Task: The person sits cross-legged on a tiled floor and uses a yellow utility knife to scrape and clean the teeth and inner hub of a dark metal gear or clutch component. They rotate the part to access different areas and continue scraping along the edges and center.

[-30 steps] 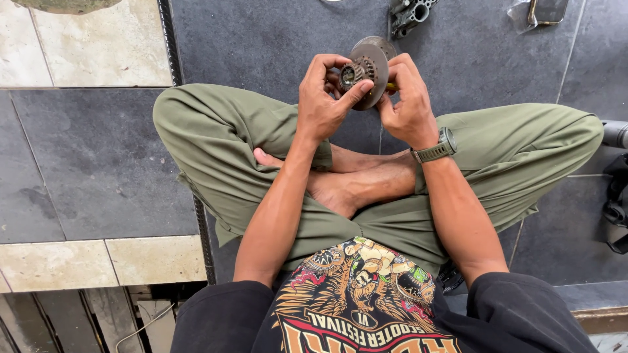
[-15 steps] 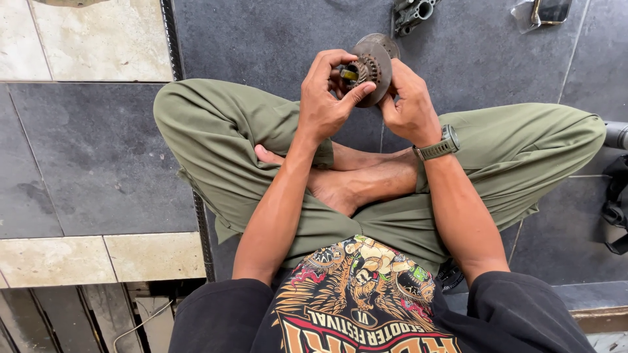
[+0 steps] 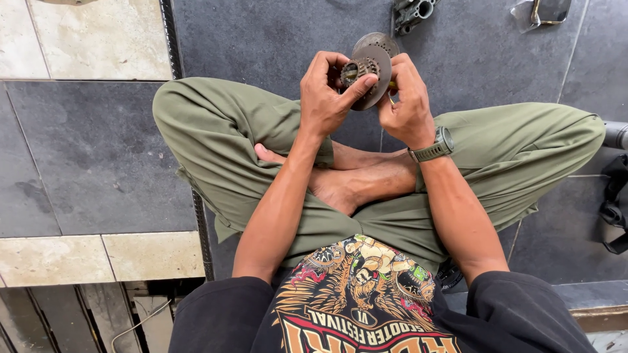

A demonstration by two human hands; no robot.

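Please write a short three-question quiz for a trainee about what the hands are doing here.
1. True or false: the left hand and right hand both grip the round metal gear part.
2. Which wrist carries the wristwatch? A) left B) right
3. Fill in: the person sits cross-legged on a dark ____ floor.

Key: 1 true; 2 B; 3 tiled.

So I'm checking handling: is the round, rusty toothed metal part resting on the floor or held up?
Held up: the round toothed metal part sits between left hand and right hand.
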